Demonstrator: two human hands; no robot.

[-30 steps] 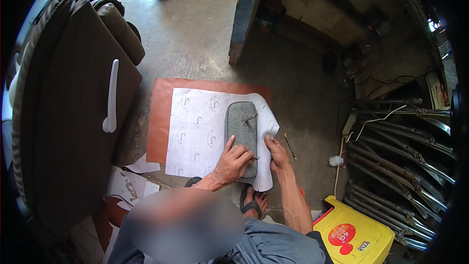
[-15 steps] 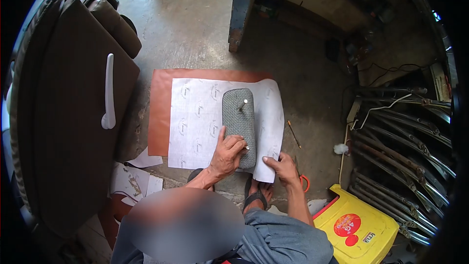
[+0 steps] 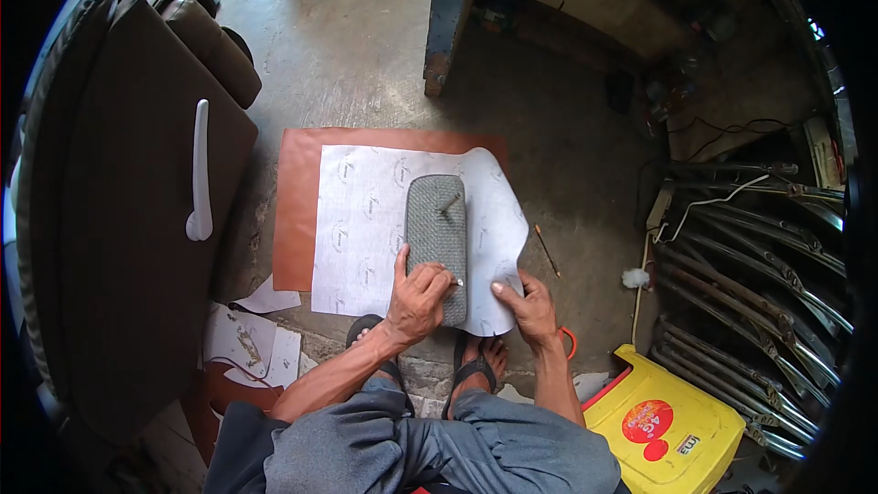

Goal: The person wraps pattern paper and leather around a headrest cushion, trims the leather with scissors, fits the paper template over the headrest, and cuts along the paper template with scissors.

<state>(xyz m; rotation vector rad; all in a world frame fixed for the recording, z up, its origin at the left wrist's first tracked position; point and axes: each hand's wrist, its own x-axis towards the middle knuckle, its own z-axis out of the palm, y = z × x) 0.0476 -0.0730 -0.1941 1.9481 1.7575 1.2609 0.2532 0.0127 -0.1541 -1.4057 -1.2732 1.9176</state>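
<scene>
Head view: left grip (image 3: 418,304) rests on grey padded block (image 3: 423,224), fingers bent beside its lower peg (image 3: 459,283); cannot tell whether pinching. Right grip (image 3: 533,309) pinches curled edge of white printed sheet (image 3: 361,210), which runs beneath the block. Brown sheet (image 3: 294,220) shows ahead and left of both grips.

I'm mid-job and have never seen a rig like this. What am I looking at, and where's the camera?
There is no machine here: these are a person's bare hands, seen by a camera worn on the head, looking forward and down. On the floor lies a brown sheet, with a white printed sheet over it. The left hand rests on a grey woven-covered pad with two pegs. The right hand pinches the white sheet's raised edge.
</scene>
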